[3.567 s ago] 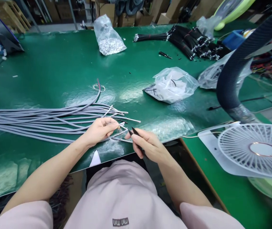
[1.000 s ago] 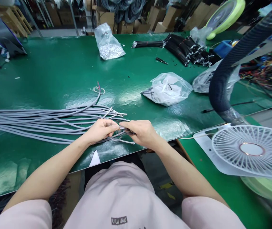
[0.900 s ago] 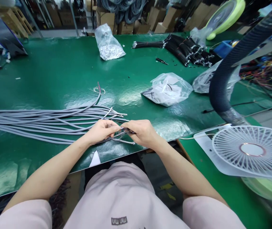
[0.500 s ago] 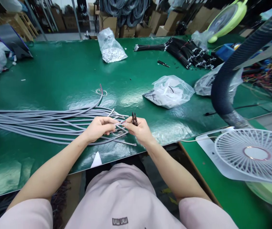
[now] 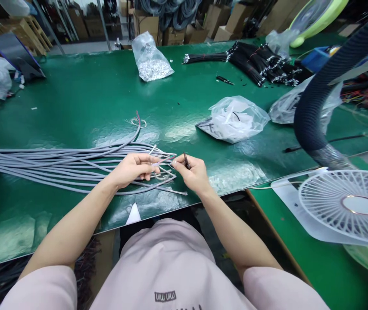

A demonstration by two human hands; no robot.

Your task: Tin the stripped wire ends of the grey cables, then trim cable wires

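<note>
My left hand (image 5: 136, 167) is closed on a grey cable whose stripped end, with thin colored wires (image 5: 167, 159), points to the right. Opposite it, my right hand (image 5: 193, 172) pinches close to the wire tips, thumb against forefinger. Small dark snips (image 5: 187, 160) are tucked in that hand, their pointed blades sticking up between the fingers; their handles are hidden. Under and beside my left hand lies a bundle of grey cables (image 5: 48, 161), running in from the left, with stripped ends near both hands. One cable end (image 5: 138, 122) bends away with red and white wires fanned out.
Clear plastic bags of small parts (image 5: 153, 60) and white pieces (image 5: 234, 118) stand on the green table (image 5: 83, 99). Black cables (image 5: 255, 60) lie at the back. A ridged black hose (image 5: 310, 107) and a white fan (image 5: 348, 206) occupy the right side.
My right hand has moved slightly right and turned, so the snips' blades now look closer together. Colored wires show more between the hands. The whole view has shifted a little.
</note>
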